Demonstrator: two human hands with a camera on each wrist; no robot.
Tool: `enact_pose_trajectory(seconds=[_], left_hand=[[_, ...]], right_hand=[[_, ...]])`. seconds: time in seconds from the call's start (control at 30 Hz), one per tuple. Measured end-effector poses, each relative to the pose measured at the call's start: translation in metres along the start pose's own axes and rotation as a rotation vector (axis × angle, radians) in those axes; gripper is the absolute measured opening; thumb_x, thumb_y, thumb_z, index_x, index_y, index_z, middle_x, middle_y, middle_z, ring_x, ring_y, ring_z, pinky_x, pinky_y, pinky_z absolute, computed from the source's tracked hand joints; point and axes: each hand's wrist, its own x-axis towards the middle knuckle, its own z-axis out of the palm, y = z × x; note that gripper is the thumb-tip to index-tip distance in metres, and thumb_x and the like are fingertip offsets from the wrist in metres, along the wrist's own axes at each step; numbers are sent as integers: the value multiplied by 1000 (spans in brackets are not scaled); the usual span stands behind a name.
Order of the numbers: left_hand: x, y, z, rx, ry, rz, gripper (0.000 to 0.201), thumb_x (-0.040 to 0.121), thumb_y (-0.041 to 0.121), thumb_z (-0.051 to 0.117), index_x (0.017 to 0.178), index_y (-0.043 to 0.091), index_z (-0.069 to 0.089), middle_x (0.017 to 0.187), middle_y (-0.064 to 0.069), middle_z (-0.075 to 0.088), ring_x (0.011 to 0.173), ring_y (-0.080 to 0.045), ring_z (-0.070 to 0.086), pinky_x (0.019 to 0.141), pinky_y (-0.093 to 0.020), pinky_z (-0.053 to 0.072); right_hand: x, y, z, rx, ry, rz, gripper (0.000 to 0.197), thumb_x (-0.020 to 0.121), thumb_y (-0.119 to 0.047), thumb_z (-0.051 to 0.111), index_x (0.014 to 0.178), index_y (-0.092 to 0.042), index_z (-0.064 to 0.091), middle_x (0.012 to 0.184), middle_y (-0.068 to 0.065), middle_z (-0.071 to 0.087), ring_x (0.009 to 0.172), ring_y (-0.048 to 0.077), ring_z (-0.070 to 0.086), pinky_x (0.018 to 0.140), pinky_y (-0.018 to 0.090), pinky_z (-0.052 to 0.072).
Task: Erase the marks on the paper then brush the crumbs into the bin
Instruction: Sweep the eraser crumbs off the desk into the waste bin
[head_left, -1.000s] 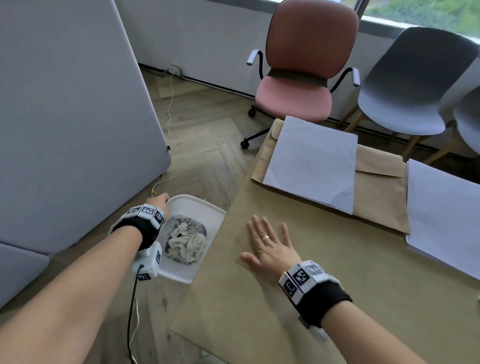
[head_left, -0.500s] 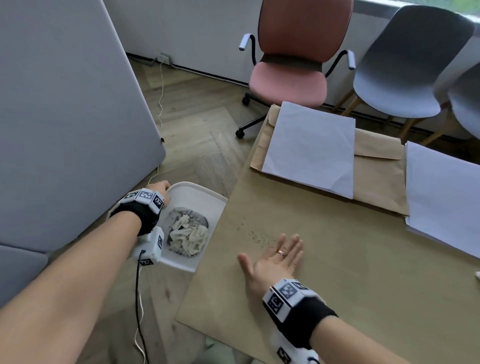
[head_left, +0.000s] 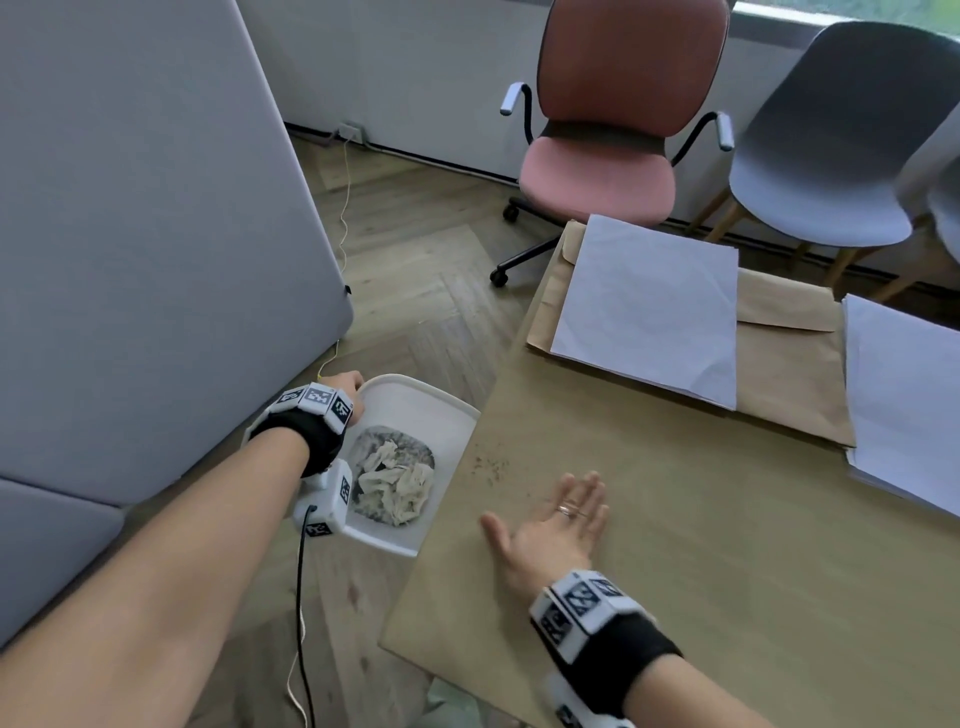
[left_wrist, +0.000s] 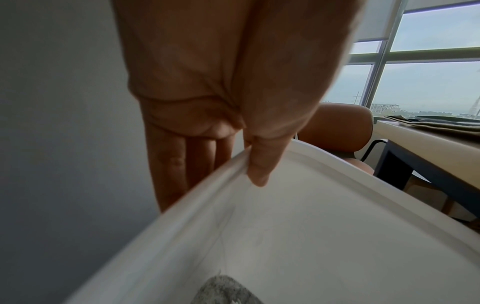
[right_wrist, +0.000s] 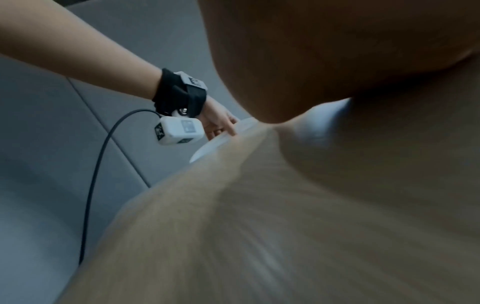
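A white bin (head_left: 447, 405) with crumpled tissue (head_left: 397, 483) inside is held against the table's left edge. My left hand (head_left: 349, 387) grips its far rim (left_wrist: 324, 162), thumb inside and fingers (left_wrist: 182, 164) outside. Dark eraser crumbs (head_left: 491, 465) lie scattered on the tan table (head_left: 701, 545) close to that edge. My right hand (head_left: 558, 519) lies flat on the table, fingers straight, just right of and nearer than the crumbs. A white paper (head_left: 649, 312) rests on brown envelopes (head_left: 784, 374) farther back. The right wrist view is blurred and shows my left hand (right_wrist: 218, 125) at the bin.
A second stack of white paper (head_left: 904, 395) lies at the table's right. A pink office chair (head_left: 602, 150) and a grey chair (head_left: 831, 156) stand beyond the table. A grey partition (head_left: 145, 234) is at the left, with a cable (head_left: 343, 218) on the wooden floor.
My right hand has drawn back toward me and to the right, uncovering the crumbs near the edge. The left hand keeps hold of the bin.
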Motion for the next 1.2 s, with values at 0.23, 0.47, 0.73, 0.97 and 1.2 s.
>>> enact_pose_trajectory(seconds=[0.23, 0.47, 0.73, 0.97, 1.2], left_hand=[[0, -4, 0, 19, -24, -3, 30, 91, 12, 53, 120, 9, 54, 120, -17, 62, 110, -31, 58, 84, -31, 44], [2, -3, -3, 48, -32, -7, 34, 90, 15, 55, 124, 11, 53, 124, -15, 60, 114, -30, 57, 89, -31, 44], [3, 1, 0, 96, -46, -1, 34, 91, 16, 54, 123, 9, 52, 125, -15, 60, 115, -31, 57, 91, -32, 44], [1, -12, 2, 62, -47, -7, 32, 88, 14, 56, 120, 9, 53, 120, -16, 62, 111, -31, 59, 88, -32, 45], [-5, -25, 3, 44, -53, -50, 32, 88, 17, 57, 120, 11, 53, 119, -14, 62, 109, -30, 59, 88, -31, 45]], right_hand=[[8, -62, -9, -38, 24, -403, 98, 66, -72, -8, 130, -4, -35, 139, 15, -44, 121, 25, -48, 99, 39, -31], [17, -38, -6, -119, -31, -274, 97, 80, -72, 12, 139, -4, -24, 145, 15, -35, 133, 26, -35, 107, 44, -24], [13, 0, -23, -68, 144, -336, 103, 45, -78, -32, 125, -12, -36, 129, 2, -48, 126, 19, -41, 104, 42, -25], [-41, 99, -3, -125, -63, 61, 128, 40, -82, -33, 139, 0, -25, 128, 11, -47, 132, 28, -37, 109, 48, -23], [-6, -38, 26, -184, 24, -327, 116, 63, -82, -11, 135, 9, -15, 144, 27, -20, 132, 26, -38, 109, 40, -23]])
